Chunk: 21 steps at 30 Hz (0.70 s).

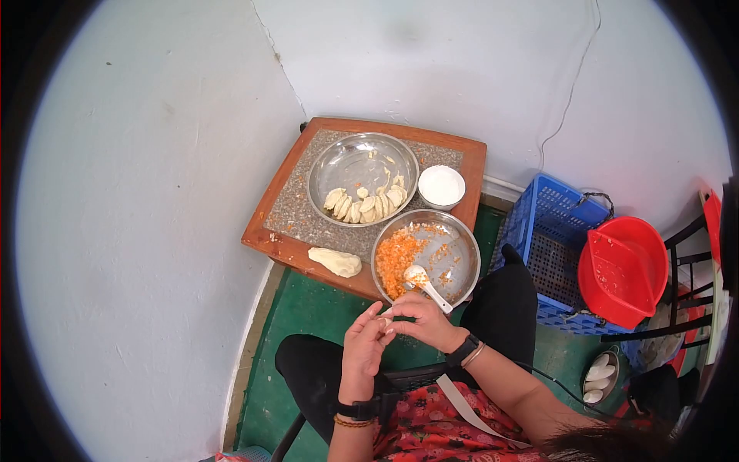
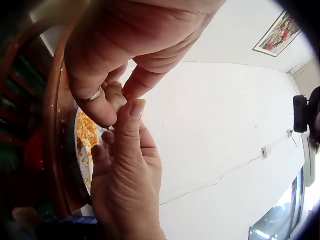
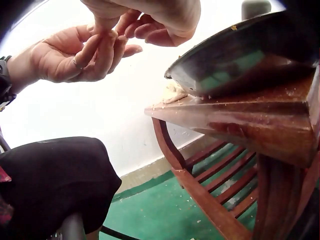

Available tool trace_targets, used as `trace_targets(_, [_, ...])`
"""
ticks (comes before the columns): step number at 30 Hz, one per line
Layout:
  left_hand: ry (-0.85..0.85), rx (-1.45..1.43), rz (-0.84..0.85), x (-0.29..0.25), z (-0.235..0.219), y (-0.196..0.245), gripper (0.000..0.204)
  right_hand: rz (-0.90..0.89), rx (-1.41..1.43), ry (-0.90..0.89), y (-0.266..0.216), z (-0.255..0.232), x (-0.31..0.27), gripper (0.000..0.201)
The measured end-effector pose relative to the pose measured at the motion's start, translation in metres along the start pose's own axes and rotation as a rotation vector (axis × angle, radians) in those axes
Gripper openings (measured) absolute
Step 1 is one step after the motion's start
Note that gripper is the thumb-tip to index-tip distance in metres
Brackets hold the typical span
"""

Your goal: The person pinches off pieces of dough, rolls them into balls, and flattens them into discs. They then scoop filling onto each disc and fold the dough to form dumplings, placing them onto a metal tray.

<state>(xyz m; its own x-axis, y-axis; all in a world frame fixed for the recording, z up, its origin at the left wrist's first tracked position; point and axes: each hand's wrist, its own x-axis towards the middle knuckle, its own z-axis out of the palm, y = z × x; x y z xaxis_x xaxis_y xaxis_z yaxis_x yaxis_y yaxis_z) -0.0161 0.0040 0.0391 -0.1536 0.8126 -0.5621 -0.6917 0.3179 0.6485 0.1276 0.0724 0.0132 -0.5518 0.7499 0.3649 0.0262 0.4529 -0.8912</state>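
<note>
Our left hand (image 1: 364, 344) and right hand (image 1: 428, 322) are tightly pinching a dough piece (image 1: 387, 313), at their one and nine o'clock respectively.

Bright, fairly even light; the views bow toward black corners, wrist views slightly soft.

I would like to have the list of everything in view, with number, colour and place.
Table: 1, brown-edged, centre
Far dish: 1, silver, on table
Dumplings: several overlapping, cream, far dish
Near dish: 1, silver, table's near side
Filling: 1 heap, orange-white, near dish
Spoon: 1, white, near dish
Bowl: 1, white, table's right
Dough roll: 1, cream, near edge
Crate: 1, blue, right floor
Basin: at least 1, red, over crate
Chair: 1, reddish-brown, by table
Framed picture: 1, multicoloured, wall
Dough piece: 1, pale, between fingers
Left hand: 1, bare, pinching it
Right hand: 1, bare, pinching it
</note>
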Motion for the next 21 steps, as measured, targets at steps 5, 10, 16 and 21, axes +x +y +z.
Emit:
trace_targets(5, [-0.005, -0.026, -0.020, -0.003, 0.002, 0.005, 0.042, -0.011, -0.004, 0.019, 0.004, 0.001, -0.001, 0.017])
trace_targets(10, [-0.018, -0.082, -0.021, -0.003, 0.004, 0.007, 0.035, 0.003, 0.032, 0.063, 0.003, 0.002, -0.003, 0.014])
trace_targets(16, [-0.041, -0.231, -0.003, 0.002, 0.002, -0.003, 0.022, -0.026, 0.029, 0.124, 0.000, 0.004, -0.002, 0.011])
trace_targets(21, [-0.019, -0.152, 0.009, 0.001, 0.003, -0.002, 0.018, -0.022, 0.031, 0.077, -0.001, 0.000, -0.002, 0.012])
